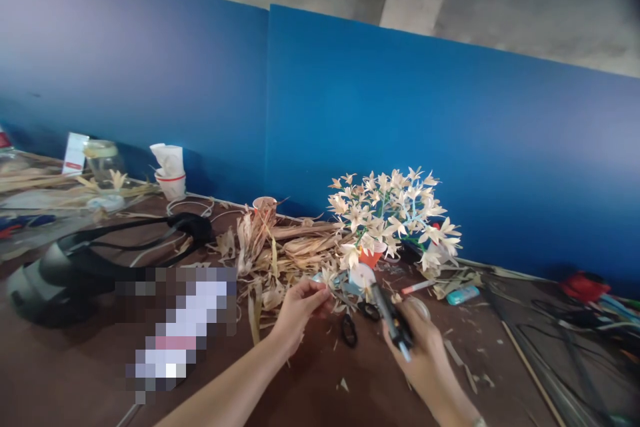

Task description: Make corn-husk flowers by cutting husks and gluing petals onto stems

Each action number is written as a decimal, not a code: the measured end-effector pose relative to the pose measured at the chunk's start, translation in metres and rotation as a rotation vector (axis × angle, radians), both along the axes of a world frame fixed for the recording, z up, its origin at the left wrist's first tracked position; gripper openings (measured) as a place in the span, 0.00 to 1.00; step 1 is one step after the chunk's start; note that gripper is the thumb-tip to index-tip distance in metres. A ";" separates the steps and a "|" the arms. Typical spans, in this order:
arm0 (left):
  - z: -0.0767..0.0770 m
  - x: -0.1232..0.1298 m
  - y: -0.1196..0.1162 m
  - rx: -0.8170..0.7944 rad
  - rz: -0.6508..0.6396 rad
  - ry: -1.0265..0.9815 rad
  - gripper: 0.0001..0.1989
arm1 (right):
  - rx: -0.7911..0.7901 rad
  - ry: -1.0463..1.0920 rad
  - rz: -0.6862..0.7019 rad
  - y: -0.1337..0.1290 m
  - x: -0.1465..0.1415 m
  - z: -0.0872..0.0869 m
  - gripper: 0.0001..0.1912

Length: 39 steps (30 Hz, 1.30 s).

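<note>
My left hand [299,312] is closed in a pinch on a small pale husk flower [328,276], partly hidden by the fingertips. My right hand [423,333] wraps round a hot glue gun [386,315], whose nozzle end points forward and left, near the flower. A glue stick [404,351] pokes out of the gun's rear. Between the hands lie black-handled scissors [349,331]. Just beyond them, a bunch of cream husk flowers [384,208] on green and blue stems stands in an orange cup [371,256].
Dried husks [305,240] are heaped behind my left hand. A black headset [65,273] and a blurred-out pale object [185,327] lie left. White cups [171,183] and a glass jar [103,161] stand farther back, before a blue partition [320,113]. Cables [555,340] and a turquoise packet [463,295] lie right.
</note>
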State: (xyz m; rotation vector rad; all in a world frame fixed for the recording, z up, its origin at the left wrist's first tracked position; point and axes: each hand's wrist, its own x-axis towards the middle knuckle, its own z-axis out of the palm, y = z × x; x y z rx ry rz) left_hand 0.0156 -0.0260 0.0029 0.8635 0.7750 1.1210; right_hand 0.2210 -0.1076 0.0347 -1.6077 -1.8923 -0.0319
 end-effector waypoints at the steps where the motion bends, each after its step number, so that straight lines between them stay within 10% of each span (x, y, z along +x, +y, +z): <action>1: -0.001 0.000 0.001 -0.003 -0.013 -0.007 0.15 | 0.012 0.014 0.098 0.002 -0.010 0.001 0.06; 7: -0.007 -0.001 0.004 -0.047 -0.030 -0.034 0.15 | 0.034 0.090 0.309 0.014 -0.043 -0.001 0.09; 39: -0.008 0.002 0.002 -0.077 -0.050 0.008 0.15 | 0.016 0.103 0.296 0.021 -0.045 -0.020 0.14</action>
